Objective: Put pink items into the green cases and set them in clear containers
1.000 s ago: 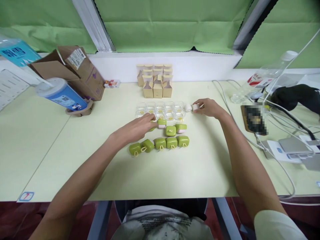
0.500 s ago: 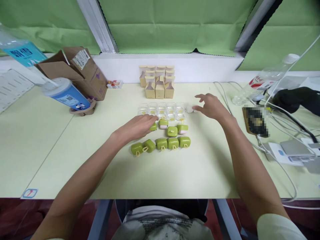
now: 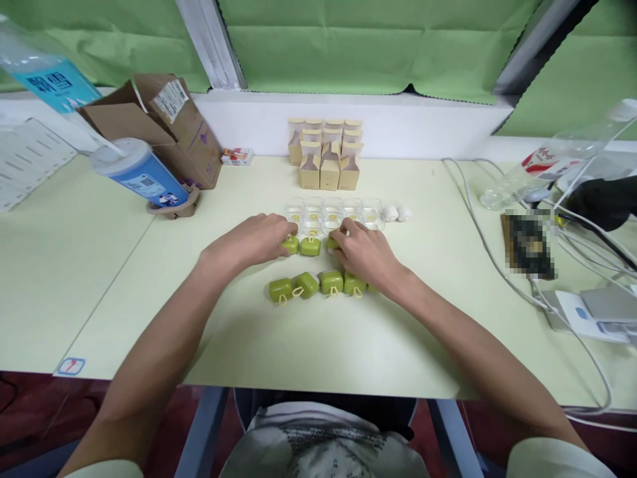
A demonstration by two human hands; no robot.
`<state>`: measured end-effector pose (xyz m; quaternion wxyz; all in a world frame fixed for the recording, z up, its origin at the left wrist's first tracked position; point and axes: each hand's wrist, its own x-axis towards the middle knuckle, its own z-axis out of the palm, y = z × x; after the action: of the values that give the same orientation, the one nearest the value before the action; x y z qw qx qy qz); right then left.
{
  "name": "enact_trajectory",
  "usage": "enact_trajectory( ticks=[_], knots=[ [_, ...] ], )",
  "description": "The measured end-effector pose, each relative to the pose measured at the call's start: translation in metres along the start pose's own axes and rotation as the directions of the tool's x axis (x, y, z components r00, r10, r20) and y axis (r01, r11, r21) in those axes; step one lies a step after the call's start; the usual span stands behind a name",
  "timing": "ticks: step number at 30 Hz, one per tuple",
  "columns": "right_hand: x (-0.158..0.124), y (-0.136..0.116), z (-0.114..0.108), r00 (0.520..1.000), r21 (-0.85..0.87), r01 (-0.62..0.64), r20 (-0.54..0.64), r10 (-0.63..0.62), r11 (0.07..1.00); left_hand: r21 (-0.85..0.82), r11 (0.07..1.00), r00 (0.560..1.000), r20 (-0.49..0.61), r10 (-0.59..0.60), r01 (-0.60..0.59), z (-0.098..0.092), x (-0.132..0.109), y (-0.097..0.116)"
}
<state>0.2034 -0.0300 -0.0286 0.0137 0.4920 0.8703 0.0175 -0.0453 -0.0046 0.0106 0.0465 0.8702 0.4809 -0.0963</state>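
Observation:
My left hand (image 3: 263, 240) has its fingers closed on a small green case (image 3: 290, 245) at the left end of the upper row. Beside it stands another green case (image 3: 310, 247) with a yellow loop. My right hand (image 3: 365, 252) grips a green case (image 3: 333, 245) further right, partly hidden by the fingers. Nearer the front edge lies a row of several green cases (image 3: 331, 282) with loops; my right hand and wrist cover part of its right end. Clear plastic trays (image 3: 313, 216) with yellow dots sit just behind my hands, and two white round pieces (image 3: 390, 213) are right of them.
Several open small cardboard boxes (image 3: 320, 174) stand near the wall. At left are a large carton (image 3: 199, 149), a blue cup (image 3: 149, 179) and a bottle (image 3: 54, 83). A lying bottle (image 3: 545, 162), cables and a blurred dark item (image 3: 530, 245) occupy the right side.
My right hand has moved left from beside the white pieces to the upper green row. My left hand has closed on the leftmost case. The view has shifted slightly.

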Motion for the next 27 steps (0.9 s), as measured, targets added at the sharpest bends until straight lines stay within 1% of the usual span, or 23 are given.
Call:
enact_trajectory(
  ticks=[4,7,9,10,12,13,14,15,16,17,18,19,20,21,22,23,24,25,27],
  knots=[
    [0.001,-0.004,0.002,1.0,-0.015,-0.025,0.005,0.025,1.0,0.007,1.0,1.0,0.006,0.026,-0.026,0.005,0.007,0.012],
    [0.001,-0.005,0.005,1.0,-0.024,0.021,-0.002,-0.021,0.999,0.043,0.999,0.999,0.038,0.01,-0.012,0.001,0.005,0.017],
    [0.001,-0.001,0.004,0.999,-0.011,0.043,-0.023,-0.043,0.999,0.055,0.998,1.0,0.022,-0.012,0.011,-0.004,0.001,0.019],
    [0.0,0.002,0.003,0.998,0.008,0.037,-0.047,-0.037,0.999,0.044,0.999,1.0,-0.016,-0.021,0.021,-0.006,-0.001,0.019],
    [-0.002,0.01,-0.004,0.991,0.091,0.004,-0.135,0.008,0.996,-0.033,0.999,0.989,-0.149,-0.009,0.004,-0.009,-0.004,0.021],
    [-0.003,0.015,-0.008,0.981,0.169,-0.006,-0.192,0.039,0.986,-0.095,0.994,0.973,-0.23,0.023,-0.046,-0.01,-0.004,0.023],
    [-0.004,0.02,-0.013,0.966,0.276,0.004,-0.248,0.067,0.961,-0.165,0.978,0.948,-0.312,0.067,-0.124,-0.01,-0.003,0.025],
    [-0.006,0.024,-0.018,0.952,0.404,0.036,-0.292,0.091,0.914,-0.235,0.947,0.914,-0.391,0.113,-0.218,-0.009,-0.001,0.028],
    [-0.007,0.027,-0.022,0.941,0.54,0.085,-0.319,0.111,0.837,-0.3,0.901,0.874,-0.463,0.148,-0.312,-0.007,0.001,0.031],
    [-0.008,0.029,-0.026,0.936,0.664,0.137,-0.331,0.124,0.735,-0.359,0.848,0.834,-0.528,0.16,-0.39,-0.004,0.005,0.034],
    [-0.009,0.03,-0.028,0.933,0.757,0.18,-0.334,0.136,0.628,-0.41,0.797,0.801,-0.581,0.146,-0.443,-0.001,0.008,0.037],
    [-0.01,0.03,-0.028,0.93,0.816,0.211,-0.338,0.148,0.539,-0.456,0.756,0.777,-0.62,0.11,-0.47,0.002,0.012,0.039],
    [-0.01,0.028,-0.028,0.922,0.841,0.234,-0.351,0.162,0.487,-0.496,0.727,0.761,-0.646,0.056,-0.474,0.004,0.015,0.042],
    [-0.01,0.027,-0.027,0.91,0.838,0.256,-0.378,0.173,0.481,-0.535,0.705,0.752,-0.66,-0.003,-0.466,0.006,0.017,0.044],
    [-0.009,0.024,-0.025,0.892,0.811,0.279,-0.418,0.175,0.513,-0.571,0.685,0.747,-0.662,-0.057,-0.453,0.007,0.018,0.045],
    [-0.008,0.022,-0.022,0.868,0.764,0.302,-0.467,0.166,0.57,-0.605,0.661,0.75,-0.654,-0.096,-0.443,0.007,0.018,0.046],
    [-0.008,0.02,-0.019,0.843,0.702,0.32,-0.517,0.146,0.636,-0.64,0.633,0.763,-0.636,-0.117,-0.436,0.006,0.017,0.046],
    [-0.007,0.019,-0.017,0.82,0.634,0.33,-0.559,0.119,0.699,-0.674,0.6,0.785,-0.608,-0.119,-0.431,0.004,0.016,0.046],
    [-0.006,0.017,-0.012,0.793,0.51,0.324,-0.605,0.065,0.797,-0.742,0.522,0.845,-0.53,-0.073,-0.421,-0.002,0.012,0.045]
  ],
)
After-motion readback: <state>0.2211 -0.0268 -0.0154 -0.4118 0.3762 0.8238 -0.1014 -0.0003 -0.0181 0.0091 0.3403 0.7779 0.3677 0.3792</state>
